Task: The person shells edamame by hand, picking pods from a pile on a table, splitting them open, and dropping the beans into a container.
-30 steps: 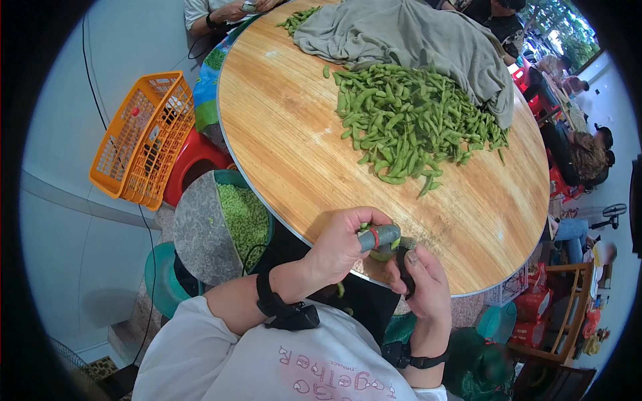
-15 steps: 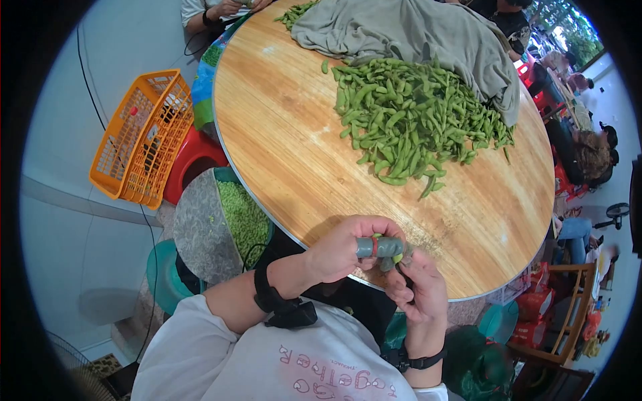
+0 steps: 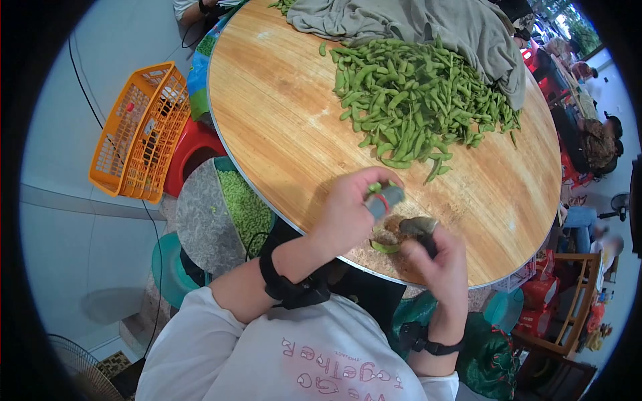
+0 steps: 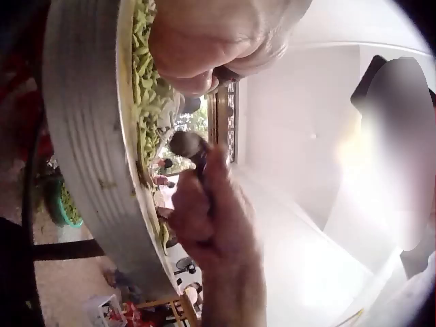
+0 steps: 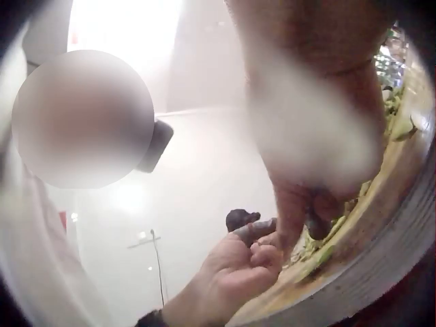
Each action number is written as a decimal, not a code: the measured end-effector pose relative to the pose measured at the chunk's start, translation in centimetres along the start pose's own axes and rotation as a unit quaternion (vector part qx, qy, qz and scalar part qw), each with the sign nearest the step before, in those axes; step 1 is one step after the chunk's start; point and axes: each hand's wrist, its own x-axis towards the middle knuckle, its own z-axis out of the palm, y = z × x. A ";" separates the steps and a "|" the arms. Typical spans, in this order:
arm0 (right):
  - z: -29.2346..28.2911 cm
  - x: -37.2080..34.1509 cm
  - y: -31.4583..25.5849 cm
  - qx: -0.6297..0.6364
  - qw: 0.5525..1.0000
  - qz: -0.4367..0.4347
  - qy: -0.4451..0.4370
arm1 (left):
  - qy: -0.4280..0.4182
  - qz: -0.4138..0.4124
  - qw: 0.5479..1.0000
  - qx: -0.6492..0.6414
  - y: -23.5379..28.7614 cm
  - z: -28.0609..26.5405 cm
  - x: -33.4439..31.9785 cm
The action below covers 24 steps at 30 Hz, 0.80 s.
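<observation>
My left hand [image 3: 348,210] is over the near table edge, a grey sleeve with a red band [image 3: 386,200] on one digit. Its curled fingers hold green edamame [image 3: 374,188], largely hidden by the hand. To its right, and apart from it, my right hand [image 3: 438,264] grips a dark tool [image 3: 419,227] with a rounded grey end. The left wrist view shows this tool [image 4: 187,144] sticking out past the thumb. Below the hands, a green pod [image 3: 384,247] lies on the table beside brown crumbs. Farther back spreads a heap of edamame pods [image 3: 414,100].
A grey cloth [image 3: 401,20] covers the back of the round wooden table [image 3: 267,100]. At left stand a bucket of shelled green beans [image 3: 241,204] partly covered by a grey board [image 3: 200,207], a red stool [image 3: 200,144] and an orange basket [image 3: 140,134].
My hands were together at the near edge and have moved apart. The left has risen away from the body; the right has shifted right with the tool. A pod now shows below them.
</observation>
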 end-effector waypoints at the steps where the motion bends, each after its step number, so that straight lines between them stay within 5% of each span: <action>1: -0.1 -0.5 -0.3 -0.243 0.966 -0.093 -0.009 | 0.000 0.000 1.000 0.000 0.0 -0.4 0.2; 3: 0.8 -1.1 0.0 -0.270 0.960 -0.070 -0.019 | 0.013 -0.002 0.993 -0.121 0.0 -1.1 0.2; 5: 1.7 -1.3 0.7 -0.423 0.898 -0.117 0.033 | -0.003 -0.002 0.989 -0.148 -0.3 -1.4 0.1; 10: 1.5 -1.2 0.9 -0.376 0.921 -0.100 0.006 | 0.009 -0.003 0.990 -0.144 -0.4 -2.1 -0.5; 12: 0.4 -0.9 -0.2 -0.266 0.923 -0.097 -0.259 | 0.009 -0.008 0.992 -0.127 -0.9 -2.7 -0.7; 15: -2.1 2.1 -0.6 -0.238 0.970 -0.047 0.014 | -0.048 -0.060 0.996 -0.048 0.1 -2.2 -1.5; 16: -3.2 4.0 -1.9 -0.356 0.930 0.008 0.090 | -0.103 -0.102 0.989 0.017 0.6 -1.9 -1.8; 17: -4.7 6.1 -1.1 -0.395 0.911 -0.031 0.116 | -0.106 -0.100 0.989 0.016 0.4 -1.7 -2.0; 19: -5.5 7.7 0.4 -0.435 0.886 -0.072 0.144 | -0.234 -0.019 0.957 0.167 0.1 -1.5 -2.2; 21: -4.9 8.0 0.4 -0.522 0.845 -0.091 0.069 | -0.250 -0.083 0.947 0.183 0.5 -1.5 -2.3; 23: -3.8 6.6 -0.2 -0.507 0.854 -0.099 0.060 | -0.226 0.045 0.959 0.164 -0.7 -1.7 -2.4; 24: -3.5 6.0 -0.2 -0.504 0.859 -0.076 0.056 | -0.225 0.045 0.960 0.162 -0.5 -1.6 -2.5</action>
